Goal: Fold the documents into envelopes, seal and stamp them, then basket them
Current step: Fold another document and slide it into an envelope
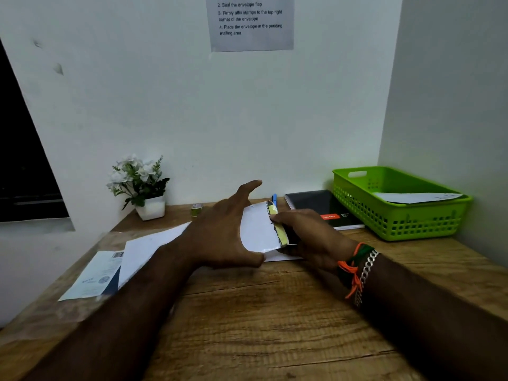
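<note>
A white envelope lies on the wooden desk in the middle. My left hand rests flat on its left part, fingers spread. My right hand pinches a yellow and black strip along the envelope's right edge; whether it is a stamp sheet or glue stick I cannot tell. A green plastic basket stands at the back right with one white envelope inside. White sheets lie to the left of my left arm.
A printed blue and white leaflet lies at the left edge. A potted white flower, a small tape roll, a blue pen and a black notebook stand along the back wall. An instruction sheet hangs above.
</note>
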Demonstrator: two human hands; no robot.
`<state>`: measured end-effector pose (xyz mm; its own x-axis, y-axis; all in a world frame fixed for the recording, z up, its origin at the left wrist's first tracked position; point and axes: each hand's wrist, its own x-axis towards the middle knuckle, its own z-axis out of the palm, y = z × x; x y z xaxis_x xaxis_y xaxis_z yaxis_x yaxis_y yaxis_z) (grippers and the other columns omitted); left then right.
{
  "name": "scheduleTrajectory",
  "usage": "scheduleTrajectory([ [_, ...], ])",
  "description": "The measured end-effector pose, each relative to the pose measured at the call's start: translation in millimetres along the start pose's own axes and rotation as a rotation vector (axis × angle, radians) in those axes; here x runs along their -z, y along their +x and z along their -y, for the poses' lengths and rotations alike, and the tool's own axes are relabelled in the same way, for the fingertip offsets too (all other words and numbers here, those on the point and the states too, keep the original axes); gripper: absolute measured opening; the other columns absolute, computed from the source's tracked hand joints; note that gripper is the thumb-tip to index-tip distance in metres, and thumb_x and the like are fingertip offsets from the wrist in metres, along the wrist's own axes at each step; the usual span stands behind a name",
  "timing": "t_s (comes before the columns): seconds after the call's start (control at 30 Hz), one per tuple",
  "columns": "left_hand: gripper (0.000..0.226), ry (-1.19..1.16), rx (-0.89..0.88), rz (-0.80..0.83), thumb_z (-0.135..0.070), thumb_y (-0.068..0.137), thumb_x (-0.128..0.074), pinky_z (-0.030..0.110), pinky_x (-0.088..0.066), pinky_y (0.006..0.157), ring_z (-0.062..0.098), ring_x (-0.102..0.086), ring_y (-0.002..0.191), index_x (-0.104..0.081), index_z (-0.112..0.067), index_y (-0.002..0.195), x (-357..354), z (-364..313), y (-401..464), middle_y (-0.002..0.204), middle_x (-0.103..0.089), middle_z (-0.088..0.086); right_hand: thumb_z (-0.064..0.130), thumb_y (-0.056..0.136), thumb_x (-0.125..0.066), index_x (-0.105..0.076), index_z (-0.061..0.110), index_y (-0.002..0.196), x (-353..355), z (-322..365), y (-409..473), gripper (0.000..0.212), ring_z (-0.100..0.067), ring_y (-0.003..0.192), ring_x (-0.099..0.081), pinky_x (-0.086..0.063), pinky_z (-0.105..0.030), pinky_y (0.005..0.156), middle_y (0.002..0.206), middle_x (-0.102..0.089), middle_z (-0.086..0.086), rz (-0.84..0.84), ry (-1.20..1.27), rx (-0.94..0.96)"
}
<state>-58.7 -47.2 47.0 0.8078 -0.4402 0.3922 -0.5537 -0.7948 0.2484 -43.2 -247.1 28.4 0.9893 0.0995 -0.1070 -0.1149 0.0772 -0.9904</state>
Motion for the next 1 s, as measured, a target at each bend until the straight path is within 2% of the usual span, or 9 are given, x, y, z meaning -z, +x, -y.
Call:
scheduleTrajectory([
  [0.13, 0.129, -0.035, 0.005, -0.026, -0.059, 0.056, -0.087, 0.033, -0.047, 0.092, 0.011, -0.054, 0.11, -0.002, -0.057, 0.153, 0.4, -0.2, -0.6, 0.132, -0.051, -0.015, 0.02, 0.094, -0.068, -0.072, 0.008, 0.113, 2.7, 1.1, -0.6, 0.023, -0.018, 0.078, -0.07, -0.056, -0.03, 0.062, 0.09, -0.075, -0.008, 0.06, 0.057, -0.061],
  [0.27, 0.129, -0.1, 0.011, -0.022, -0.055, 0.056, -0.09, 0.03, -0.046, 0.088, 0.012, -0.055, 0.11, -0.004, -0.059, 0.152, 0.5, 1.3, 0.3, 0.131, -0.051, -0.014, 0.019, 0.095, -0.068, -0.071, 0.008, 0.115, 2.4, 1.9, -2.2, 0.023, -0.017, 0.078, -0.064, -0.056, -0.028, 0.06, 0.093, -0.068, -0.008, 0.082, 0.072, -0.088],
  [0.37, 0.128, -0.127, 0.006, -0.007, -0.052, 0.058, -0.092, 0.027, -0.045, 0.085, 0.009, -0.054, 0.11, -0.006, -0.057, 0.153, 2.0, 2.1, 0.0, 0.127, -0.049, -0.018, 0.02, 0.095, -0.068, -0.07, 0.009, 0.118, 2.9, 1.6, -2.2, 0.026, -0.019, 0.085, -0.064, -0.056, -0.029, 0.061, 0.098, -0.069, -0.008, 0.104, 0.082, -0.096],
  [0.5, 0.129, 0.007, 0.061, 0.017, -0.069, 0.056, -0.086, 0.04, -0.046, 0.102, 0.012, -0.051, 0.123, -0.004, -0.054, 0.154, 3.3, 2.5, 0.0, 0.141, -0.048, -0.017, 0.022, 0.096, -0.066, -0.07, 0.01, 0.12, 5.0, 3.8, -2.5, 0.026, -0.017, 0.08, -0.067, -0.056, -0.03, 0.064, 0.093, -0.072, -0.005, 0.107, 0.121, -0.061],
  [0.6, 0.125, 0.089, 0.084, 0.024, -0.078, 0.052, -0.079, 0.048, -0.04, 0.111, 0.012, -0.047, 0.135, -0.011, -0.051, 0.153, 0.9, 5.6, 1.2, 0.152, -0.043, -0.017, 0.022, 0.096, -0.065, -0.071, 0.011, 0.119, 7.1, 4.3, -2.9, 0.027, -0.017, 0.079, -0.068, -0.056, -0.03, 0.065, 0.092, -0.073, -0.004, 0.109, 0.132, -0.06],
  [0.7, 0.119, 0.069, 0.055, 0.015, -0.075, 0.053, -0.081, 0.043, -0.042, 0.109, 0.008, -0.045, 0.134, -0.02, -0.049, 0.152, -0.9, 7.1, 1.5, 0.152, -0.04, -0.022, 0.023, 0.095, -0.065, -0.071, 0.012, 0.119, 8.0, 3.8, -3.1, 0.027, -0.016, 0.079, -0.068, -0.056, -0.03, 0.066, 0.094, -0.074, -0.004, 0.122, 0.136, -0.079],
  [0.83, 0.107, -0.033, -0.007, -0.026, -0.061, 0.055, -0.089, 0.035, -0.047, 0.101, 0.001, -0.046, 0.125, -0.033, -0.047, 0.144, 0.1, 7.8, 2.0, 0.14, -0.044, -0.027, 0.022, 0.096, -0.063, -0.071, 0.013, 0.119, 8.6, 4.9, -3.3, 0.026, -0.019, 0.086, -0.068, -0.056, -0.03, 0.067, 0.103, -0.073, -0.006, 0.162, 0.176, -0.088],
  [1.0, 0.105, -0.074, -0.018, -0.043, -0.056, 0.054, -0.092, 0.031, -0.048, 0.098, -0.001, -0.048, 0.121, -0.036, -0.046, 0.142, -0.6, 8.5, 1.4, 0.136, -0.046, -0.027, 0.021, 0.097, -0.063, -0.07, 0.013, 0.114, 8.1, 4.8, -5.4, 0.021, -0.019, 0.084, -0.067, -0.056, -0.03, 0.067, 0.1, -0.071, -0.007, 0.167, 0.164, -0.056],
])
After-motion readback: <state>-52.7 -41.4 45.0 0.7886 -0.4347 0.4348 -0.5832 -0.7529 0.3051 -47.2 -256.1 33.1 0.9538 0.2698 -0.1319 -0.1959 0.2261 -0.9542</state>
